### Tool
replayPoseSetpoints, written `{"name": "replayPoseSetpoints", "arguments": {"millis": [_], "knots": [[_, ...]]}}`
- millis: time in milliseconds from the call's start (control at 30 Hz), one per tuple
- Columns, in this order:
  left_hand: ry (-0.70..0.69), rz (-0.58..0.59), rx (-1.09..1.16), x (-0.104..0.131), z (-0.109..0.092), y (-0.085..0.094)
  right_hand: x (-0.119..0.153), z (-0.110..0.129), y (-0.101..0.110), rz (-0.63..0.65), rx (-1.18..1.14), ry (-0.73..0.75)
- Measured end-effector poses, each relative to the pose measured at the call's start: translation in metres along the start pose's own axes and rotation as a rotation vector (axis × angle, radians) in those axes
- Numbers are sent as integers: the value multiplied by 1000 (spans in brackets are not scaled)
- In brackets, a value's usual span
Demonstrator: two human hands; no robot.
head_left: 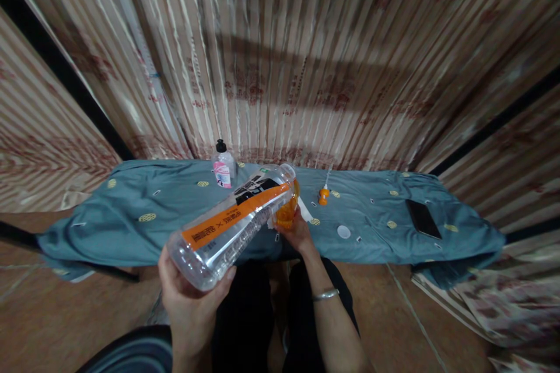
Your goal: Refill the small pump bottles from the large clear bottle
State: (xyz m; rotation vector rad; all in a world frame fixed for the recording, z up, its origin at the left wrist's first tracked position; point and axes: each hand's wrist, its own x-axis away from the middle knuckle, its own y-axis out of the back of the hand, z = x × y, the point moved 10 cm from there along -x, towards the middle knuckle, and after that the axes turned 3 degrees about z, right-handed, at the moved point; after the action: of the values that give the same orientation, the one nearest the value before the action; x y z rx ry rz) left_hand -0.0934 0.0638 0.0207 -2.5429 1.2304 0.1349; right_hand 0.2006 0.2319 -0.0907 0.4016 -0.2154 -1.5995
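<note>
Head view: our left hand point(190, 294) grips the base of the orange-labelled clear plastic bottle point(238, 218), tilted, neck at the amber bottle point(286, 214) our right hand point(300, 234) holds. Orange pump top point(324, 196) is off, right of amber bottle; white disc point(343, 232) farther right, nearer us. Reads as mid-transfer; can't tell flow or fill level. Pump not refitted.

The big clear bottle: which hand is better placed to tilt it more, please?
Probably the left hand: it holds the clear bottle near its base, whereas the right hand is occupied with the orange bottle.
</note>
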Motion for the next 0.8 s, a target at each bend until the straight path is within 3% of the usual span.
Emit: {"name": "replayPoseSetpoints", "arguments": {"millis": [533, 800], "knots": [[39, -48, 76, -1, -10, -2, 0, 2, -1, -12, 33, 10], [83, -84, 76, 0, -7, -2, 0, 7, -1, 59, -33, -39]]}}
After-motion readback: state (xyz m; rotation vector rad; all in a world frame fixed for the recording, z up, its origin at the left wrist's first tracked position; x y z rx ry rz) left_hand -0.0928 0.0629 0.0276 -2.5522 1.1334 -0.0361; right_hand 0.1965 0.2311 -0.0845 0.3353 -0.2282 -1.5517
